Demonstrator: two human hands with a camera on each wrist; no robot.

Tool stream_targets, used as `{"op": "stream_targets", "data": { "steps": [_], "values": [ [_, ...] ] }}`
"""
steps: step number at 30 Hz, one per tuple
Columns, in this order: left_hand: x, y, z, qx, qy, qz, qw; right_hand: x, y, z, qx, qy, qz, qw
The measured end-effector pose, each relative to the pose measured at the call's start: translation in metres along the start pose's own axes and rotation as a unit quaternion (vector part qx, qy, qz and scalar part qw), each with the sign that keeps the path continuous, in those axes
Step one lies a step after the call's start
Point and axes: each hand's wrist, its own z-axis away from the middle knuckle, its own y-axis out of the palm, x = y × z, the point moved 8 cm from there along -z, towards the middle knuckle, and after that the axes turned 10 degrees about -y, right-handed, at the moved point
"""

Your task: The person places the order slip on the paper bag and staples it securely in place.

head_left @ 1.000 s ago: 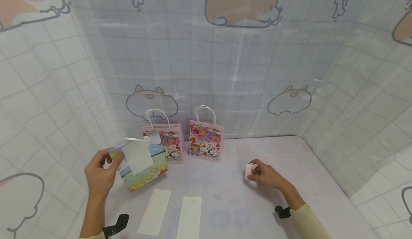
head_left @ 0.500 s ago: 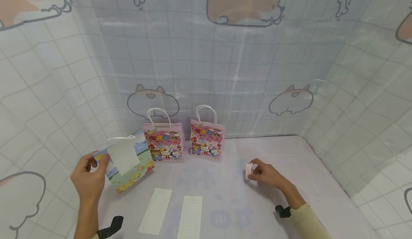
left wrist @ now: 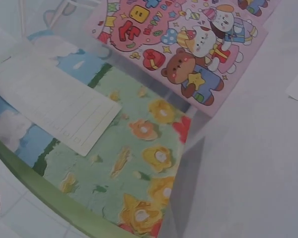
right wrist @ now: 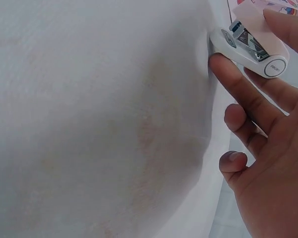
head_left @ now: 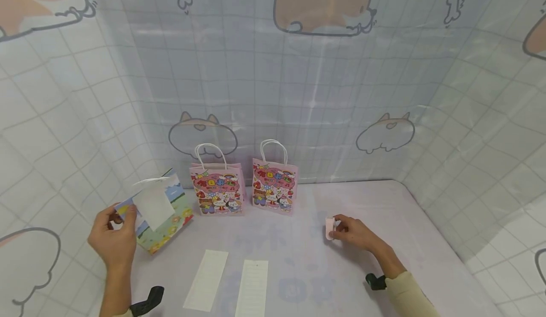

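Observation:
My left hand (head_left: 113, 236) pinches the top corner of a paper gift bag (head_left: 181, 208) painted with sky, grass and flowers, tilted above the left of the table. A white lined slip (left wrist: 54, 96) lies over its front, with a small dark staple-like mark near the upper end. The bag's white handle (head_left: 149, 181) arches over the slip. At the right, my right hand (head_left: 356, 231) holds a small pink-and-white stapler (right wrist: 253, 44) between thumb and fingers, close over the table. Its ring and little fingers (right wrist: 233, 161) curl loosely beside it.
Two pink cartoon gift bags (head_left: 217, 194) (head_left: 274, 186) stand upright at the back, handles up. Nearer me lie two pale lined slips (head_left: 206, 279) (head_left: 252, 286). A patterned sheet (head_left: 298, 80) covers the walls behind the pale table (head_left: 375, 203).
My left hand has carried the flowered bag to the left, uncovering the left pink bag's front. My right hand with the stapler has hardly moved.

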Motion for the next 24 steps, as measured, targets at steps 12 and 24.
{"op": "stream_targets", "data": {
  "steps": [12,24],
  "values": [
    [0.011,0.012,-0.005,-0.010,-0.006,0.001,0.9999,-0.012,-0.002,0.004,-0.006,0.035,0.001,0.999],
    [0.018,0.019,-0.011,-0.020,-0.014,-0.008,0.9997,-0.029,-0.004,0.009,-0.019,0.083,0.016,0.996]
  ]
}}
